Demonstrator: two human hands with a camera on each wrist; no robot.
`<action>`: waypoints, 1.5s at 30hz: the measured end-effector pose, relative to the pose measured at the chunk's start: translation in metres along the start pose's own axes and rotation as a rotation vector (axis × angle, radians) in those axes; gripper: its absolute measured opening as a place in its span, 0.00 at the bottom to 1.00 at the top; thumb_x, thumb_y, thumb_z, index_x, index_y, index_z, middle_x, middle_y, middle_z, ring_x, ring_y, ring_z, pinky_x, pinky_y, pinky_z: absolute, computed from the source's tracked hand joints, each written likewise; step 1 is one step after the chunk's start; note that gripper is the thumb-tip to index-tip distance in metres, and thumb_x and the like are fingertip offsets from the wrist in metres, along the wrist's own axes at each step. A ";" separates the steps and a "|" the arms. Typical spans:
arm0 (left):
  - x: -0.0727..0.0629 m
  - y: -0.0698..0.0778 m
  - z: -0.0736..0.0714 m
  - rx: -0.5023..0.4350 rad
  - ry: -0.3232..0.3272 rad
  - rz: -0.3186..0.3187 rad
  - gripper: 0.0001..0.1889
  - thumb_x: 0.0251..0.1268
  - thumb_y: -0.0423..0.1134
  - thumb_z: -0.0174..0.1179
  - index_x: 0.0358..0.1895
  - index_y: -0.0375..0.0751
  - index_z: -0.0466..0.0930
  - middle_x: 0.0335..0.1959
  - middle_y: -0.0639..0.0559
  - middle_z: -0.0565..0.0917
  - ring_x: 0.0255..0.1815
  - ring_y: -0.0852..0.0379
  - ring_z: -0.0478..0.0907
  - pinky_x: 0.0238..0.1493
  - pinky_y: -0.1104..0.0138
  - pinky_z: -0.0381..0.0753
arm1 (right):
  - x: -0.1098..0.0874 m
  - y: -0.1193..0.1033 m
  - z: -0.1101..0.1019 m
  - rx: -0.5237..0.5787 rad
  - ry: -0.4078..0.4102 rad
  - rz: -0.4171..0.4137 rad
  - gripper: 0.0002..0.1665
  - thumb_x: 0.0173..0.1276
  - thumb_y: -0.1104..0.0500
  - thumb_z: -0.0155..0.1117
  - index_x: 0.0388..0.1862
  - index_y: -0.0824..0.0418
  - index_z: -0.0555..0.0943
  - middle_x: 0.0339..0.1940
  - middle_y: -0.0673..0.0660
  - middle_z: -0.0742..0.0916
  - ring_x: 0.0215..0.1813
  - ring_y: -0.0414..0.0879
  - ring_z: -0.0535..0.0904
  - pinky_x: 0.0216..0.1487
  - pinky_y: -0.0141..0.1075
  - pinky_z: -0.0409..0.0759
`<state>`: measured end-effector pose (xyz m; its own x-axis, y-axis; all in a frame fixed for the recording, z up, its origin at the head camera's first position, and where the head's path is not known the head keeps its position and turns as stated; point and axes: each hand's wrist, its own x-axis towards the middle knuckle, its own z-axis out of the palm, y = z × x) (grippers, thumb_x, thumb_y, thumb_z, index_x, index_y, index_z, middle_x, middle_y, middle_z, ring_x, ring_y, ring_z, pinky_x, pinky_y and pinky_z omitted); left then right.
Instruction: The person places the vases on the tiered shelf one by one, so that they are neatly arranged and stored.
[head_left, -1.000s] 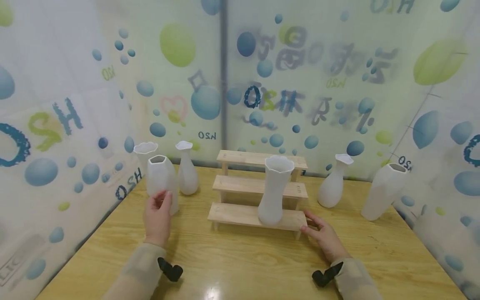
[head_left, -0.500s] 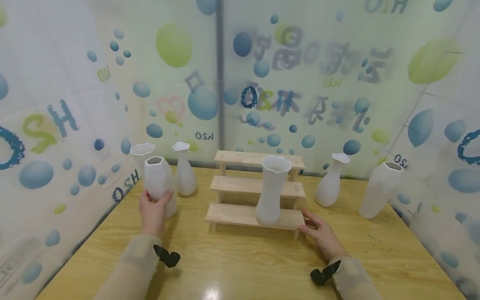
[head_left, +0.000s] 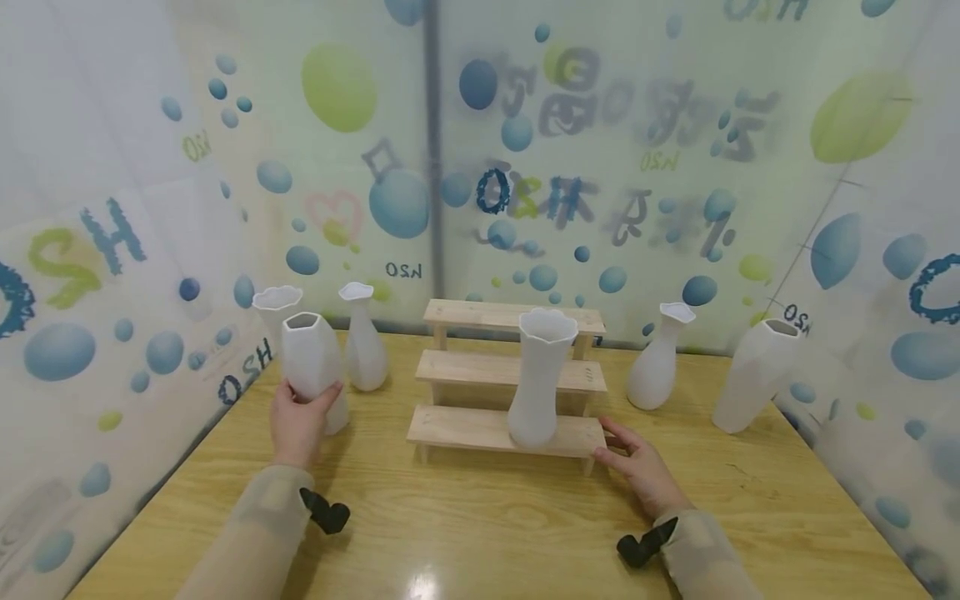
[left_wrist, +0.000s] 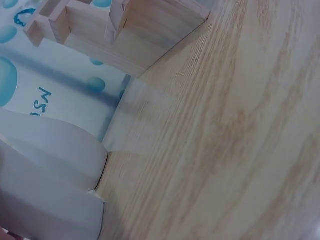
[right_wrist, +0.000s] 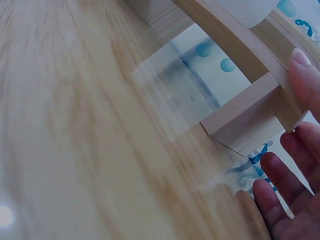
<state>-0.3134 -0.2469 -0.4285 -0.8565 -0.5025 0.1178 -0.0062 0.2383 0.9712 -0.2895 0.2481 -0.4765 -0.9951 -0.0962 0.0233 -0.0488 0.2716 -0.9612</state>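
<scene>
In the head view, the two hands are far apart. The left hand [head_left: 302, 423] has its thumb and fingers around a white vase [head_left: 307, 354] on the left part of the table [head_left: 480, 525]. A wavy vase [head_left: 276, 302] is just behind it and a skinny-neck vase [head_left: 366, 352] is beside it. The right hand [head_left: 647, 475] pinches the end of the lowest step of a wooden stand [head_left: 457, 427]. A tall vase [head_left: 542, 379] is on that step. The step is narrow, so a bump to the stand could make the tall vase fall. The wall sheets [head_left: 420, 108] say "H2O" many times, backwards. I can't read the big gray writing.

In the left wrist view, two vase bottoms sit very close, so a sideways pull could make them bang together. I can't tell if the held one touches the table. Some blue letters are cut off.

In the right wrist view, the thumb is on the board and a finger is below its end. Pushing too hard there could tilt the stand.
</scene>
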 end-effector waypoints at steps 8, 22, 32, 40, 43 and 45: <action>-0.002 0.002 -0.004 0.018 -0.005 0.006 0.44 0.55 0.54 0.69 0.70 0.39 0.59 0.68 0.40 0.66 0.66 0.42 0.65 0.64 0.46 0.65 | 0.000 -0.002 0.001 -0.012 -0.002 -0.005 0.41 0.65 0.55 0.67 0.73 0.63 0.62 0.72 0.63 0.66 0.66 0.59 0.63 0.62 0.52 0.64; -0.018 0.016 -0.012 -0.011 -0.097 -0.030 0.47 0.55 0.57 0.68 0.73 0.41 0.55 0.70 0.42 0.63 0.67 0.43 0.62 0.64 0.45 0.65 | 0.001 0.001 0.001 0.028 -0.005 -0.007 0.40 0.66 0.58 0.66 0.73 0.63 0.62 0.71 0.63 0.68 0.65 0.57 0.65 0.61 0.49 0.64; -0.031 0.032 -0.011 -0.013 -0.144 0.003 0.47 0.54 0.58 0.68 0.72 0.41 0.56 0.68 0.43 0.65 0.65 0.44 0.64 0.63 0.44 0.66 | 0.002 0.003 0.000 0.013 -0.001 0.001 0.40 0.66 0.56 0.66 0.74 0.62 0.62 0.71 0.63 0.68 0.66 0.58 0.64 0.62 0.52 0.63; -0.043 0.048 -0.007 -0.018 -0.192 0.037 0.45 0.55 0.56 0.69 0.71 0.41 0.57 0.67 0.43 0.66 0.63 0.44 0.65 0.62 0.43 0.67 | 0.002 0.003 -0.001 0.015 0.005 0.012 0.40 0.66 0.56 0.66 0.73 0.61 0.63 0.71 0.62 0.68 0.66 0.58 0.64 0.62 0.51 0.63; -0.047 0.053 -0.006 -0.025 -0.207 0.042 0.45 0.56 0.55 0.69 0.71 0.40 0.57 0.67 0.42 0.66 0.63 0.43 0.65 0.61 0.43 0.67 | 0.001 0.003 0.000 0.012 0.004 0.014 0.40 0.66 0.56 0.66 0.74 0.61 0.62 0.70 0.63 0.68 0.66 0.58 0.65 0.61 0.51 0.64; -0.050 0.056 -0.005 -0.027 -0.216 0.040 0.45 0.55 0.55 0.69 0.71 0.40 0.57 0.67 0.42 0.66 0.63 0.43 0.65 0.61 0.43 0.67 | 0.001 0.003 0.000 0.011 0.004 0.016 0.40 0.66 0.56 0.66 0.74 0.61 0.63 0.70 0.63 0.69 0.66 0.57 0.65 0.61 0.50 0.64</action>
<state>-0.2688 -0.2124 -0.3789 -0.9466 -0.3023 0.1117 0.0411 0.2304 0.9722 -0.2910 0.2491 -0.4793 -0.9960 -0.0885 0.0089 -0.0319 0.2622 -0.9645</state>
